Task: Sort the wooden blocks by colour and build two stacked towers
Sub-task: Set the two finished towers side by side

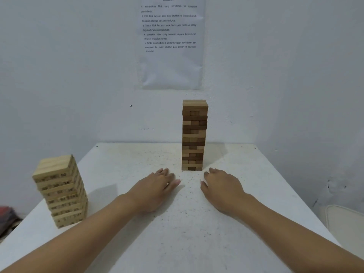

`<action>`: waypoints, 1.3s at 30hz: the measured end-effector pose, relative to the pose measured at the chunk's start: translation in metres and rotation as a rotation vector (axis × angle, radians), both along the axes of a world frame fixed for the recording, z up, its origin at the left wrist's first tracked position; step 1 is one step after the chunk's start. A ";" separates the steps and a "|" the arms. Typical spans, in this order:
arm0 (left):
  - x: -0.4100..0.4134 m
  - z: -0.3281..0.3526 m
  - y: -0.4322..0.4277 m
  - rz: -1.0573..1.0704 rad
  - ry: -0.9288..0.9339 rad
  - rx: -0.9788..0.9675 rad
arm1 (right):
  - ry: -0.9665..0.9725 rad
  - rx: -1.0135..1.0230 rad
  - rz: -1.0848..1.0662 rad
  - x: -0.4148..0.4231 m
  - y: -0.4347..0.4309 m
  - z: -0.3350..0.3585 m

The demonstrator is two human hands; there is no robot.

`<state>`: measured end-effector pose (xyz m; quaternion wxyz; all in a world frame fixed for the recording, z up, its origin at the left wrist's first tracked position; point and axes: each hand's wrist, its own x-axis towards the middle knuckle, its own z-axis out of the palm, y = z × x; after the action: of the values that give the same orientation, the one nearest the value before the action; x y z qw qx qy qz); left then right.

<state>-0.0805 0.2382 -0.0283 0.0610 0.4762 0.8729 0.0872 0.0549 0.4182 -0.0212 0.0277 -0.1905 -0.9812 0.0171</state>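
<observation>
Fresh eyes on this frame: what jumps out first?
The tall brown block tower stands near the table's far edge, in front of the wall. Both hands lie flat and empty on the white table, the left hand and right hand just short of its base. A shorter pale numbered tower sits at the table's left edge.

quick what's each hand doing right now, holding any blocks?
Left hand: open, flat on the table, holding nothing.
Right hand: open, resting on the table, holding nothing.
</observation>
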 end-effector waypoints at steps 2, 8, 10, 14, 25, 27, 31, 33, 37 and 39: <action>0.013 0.001 -0.019 -0.006 -0.010 0.038 | 0.036 0.048 -0.002 0.011 -0.014 0.003; 0.051 0.007 -0.081 0.011 -0.017 0.194 | 0.171 0.032 0.134 0.030 -0.061 0.007; 0.059 0.010 -0.102 0.013 -0.031 0.229 | 0.202 -0.030 0.209 0.029 -0.077 0.004; 0.068 0.009 -0.152 0.064 -0.015 0.302 | 0.197 -0.150 0.398 0.021 -0.110 -0.003; 0.057 0.007 -0.272 0.334 0.143 0.331 | -0.034 -0.196 0.605 -0.032 -0.177 -0.013; 0.046 0.003 -0.277 0.380 0.150 0.294 | -0.069 -0.166 0.612 -0.043 -0.184 -0.015; 0.030 -0.001 -0.269 0.393 0.076 0.130 | -0.089 -0.139 0.611 -0.061 -0.196 -0.018; 0.024 -0.005 -0.261 0.371 0.032 0.069 | -0.082 -0.150 0.614 -0.068 -0.201 -0.018; 0.005 -0.019 -0.253 0.271 0.042 0.023 | -0.067 -0.186 0.634 -0.079 -0.207 -0.021; -0.002 -0.026 -0.253 0.243 0.046 0.047 | -0.067 -0.195 0.644 -0.082 -0.208 -0.023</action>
<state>-0.0827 -0.0144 -0.0542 0.0189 0.3702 0.9230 0.1034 -0.0271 0.2104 -0.0442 -0.0296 0.1271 -0.9850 0.1127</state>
